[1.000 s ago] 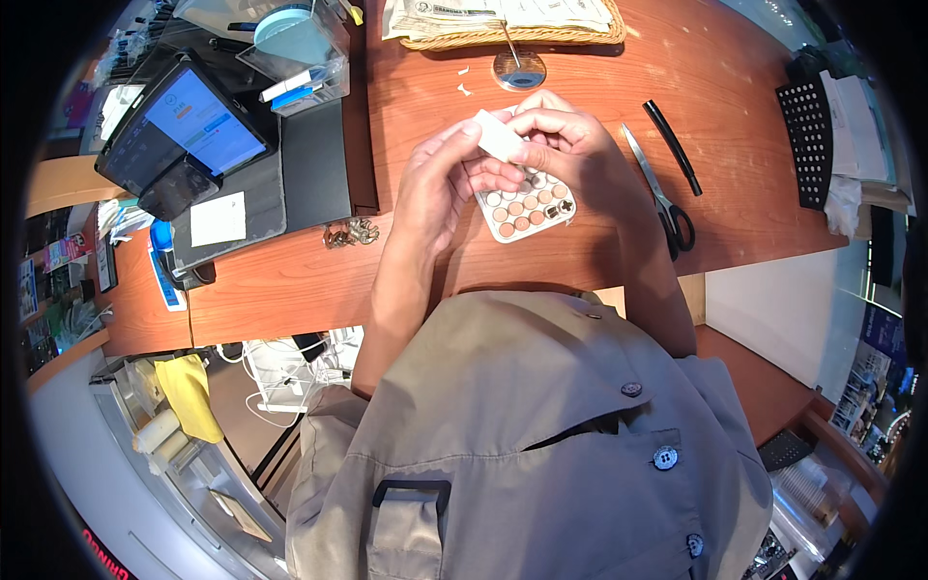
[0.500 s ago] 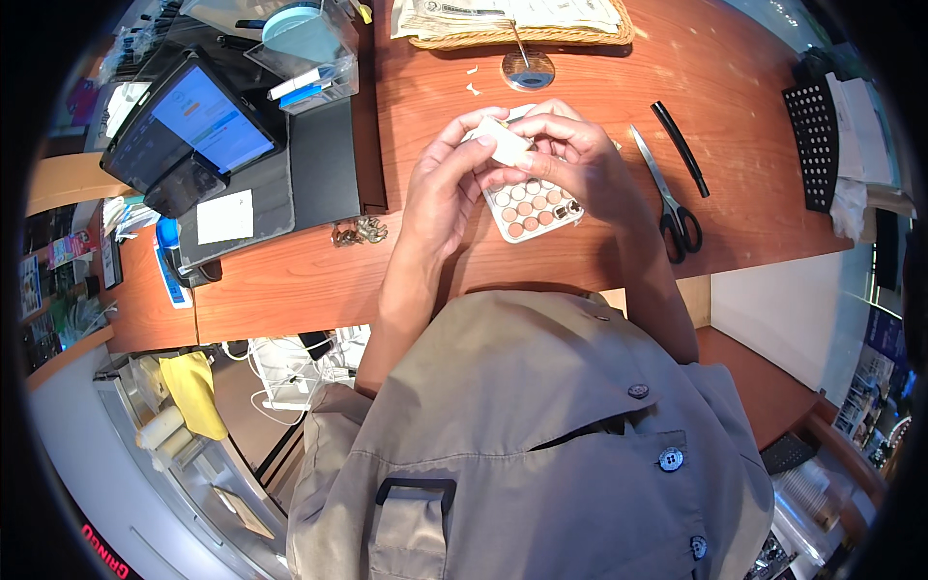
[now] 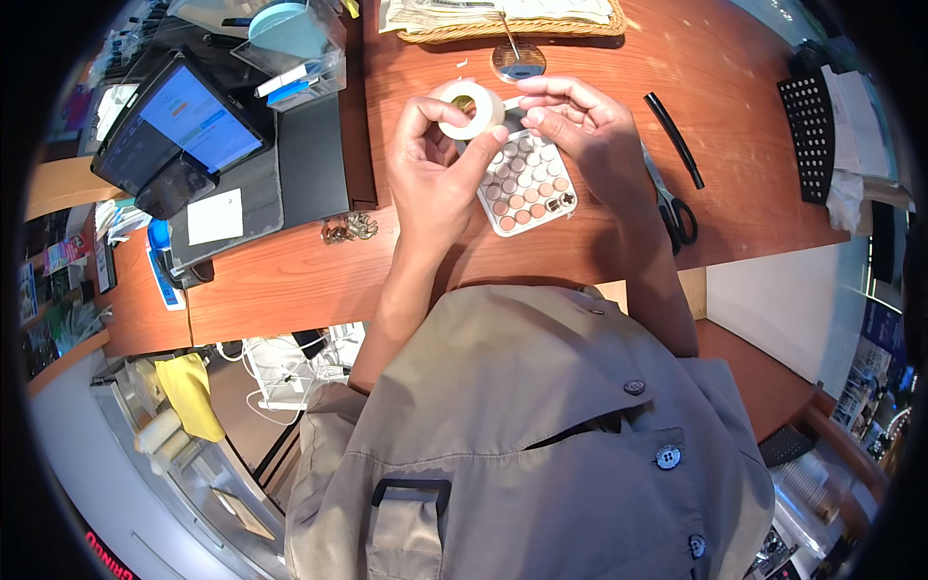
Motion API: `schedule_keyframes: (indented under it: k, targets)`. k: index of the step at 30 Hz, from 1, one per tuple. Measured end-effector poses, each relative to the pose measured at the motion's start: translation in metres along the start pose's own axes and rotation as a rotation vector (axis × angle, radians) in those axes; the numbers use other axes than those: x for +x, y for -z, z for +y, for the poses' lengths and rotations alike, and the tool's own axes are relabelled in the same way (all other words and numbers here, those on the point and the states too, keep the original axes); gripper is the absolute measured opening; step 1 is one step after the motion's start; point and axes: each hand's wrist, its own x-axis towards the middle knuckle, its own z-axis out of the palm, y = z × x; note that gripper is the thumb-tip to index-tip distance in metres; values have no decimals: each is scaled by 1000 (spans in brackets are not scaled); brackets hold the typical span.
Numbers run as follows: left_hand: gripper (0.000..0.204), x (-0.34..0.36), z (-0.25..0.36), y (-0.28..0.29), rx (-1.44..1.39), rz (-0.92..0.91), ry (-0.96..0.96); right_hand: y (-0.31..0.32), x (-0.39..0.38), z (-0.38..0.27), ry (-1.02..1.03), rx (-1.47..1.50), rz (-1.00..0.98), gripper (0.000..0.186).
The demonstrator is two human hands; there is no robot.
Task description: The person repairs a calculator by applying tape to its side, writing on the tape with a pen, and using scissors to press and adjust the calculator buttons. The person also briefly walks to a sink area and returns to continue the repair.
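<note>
My left hand (image 3: pixel 440 174) grips a roll of pale tape (image 3: pixel 486 111), its index finger in the hole. Just right of the roll is my right hand (image 3: pixel 580 135), fingers curled and thumb near the fingertips; whatever they pinch, if anything, is too small to make out. Below both hands lies a white calculator (image 3: pixel 527 208) with round beige, pink and white keys, its top partly covered. To the right of my right hand are black-handled scissors (image 3: pixel 677 217), partly hidden by that hand, and a slim black stick-like object (image 3: pixel 673 137).
A tablet (image 3: pixel 208 116) stands at left beside a clear organiser (image 3: pixel 319 77); keys (image 3: pixel 348 228) lie at the desk's (image 3: pixel 290 280) left-front part. A wicker basket of papers (image 3: pixel 503 35) and a metal spike stand (image 3: pixel 518 66) are behind. A black perforated holder (image 3: pixel 804 135) is at right.
The tape roll has turned to show its hole and shifted up-left with my left hand. My right hand's fingers have come away from the roll, rightward, uncovering more of the calculator.
</note>
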Motion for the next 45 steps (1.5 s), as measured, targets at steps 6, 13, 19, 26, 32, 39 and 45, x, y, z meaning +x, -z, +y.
schedule_keyframes:
  k: [6, 13, 19, 26, 32, 39, 45]
  targets:
    - [34, 12, -5, -14, 322, -19, -404, -11, -9, -3, 173, -16, 84, 26]
    - [34, 11, 4, -9, 470, -90, -361, -9, -14, -3, 230, -13, 150, 23]
    - [33, 15, 13, -8, 525, -165, -315, 3, -10, -7, 163, -37, 73, 18]
    - [30, 17, 20, -2, 607, -200, -226, 6, -7, -8, 121, 59, 39, 12]
    - [28, 17, 19, 0, 596, -195, -216, 3, -2, -6, 92, 40, -40, 11]
    - [33, 18, 29, -6, 365, -107, -51, -3, -6, -12, 138, -87, -152, 19]
    - [24, 26, 42, 0, 879, -238, -536, -6, -9, -32, 38, -342, -186, 14]
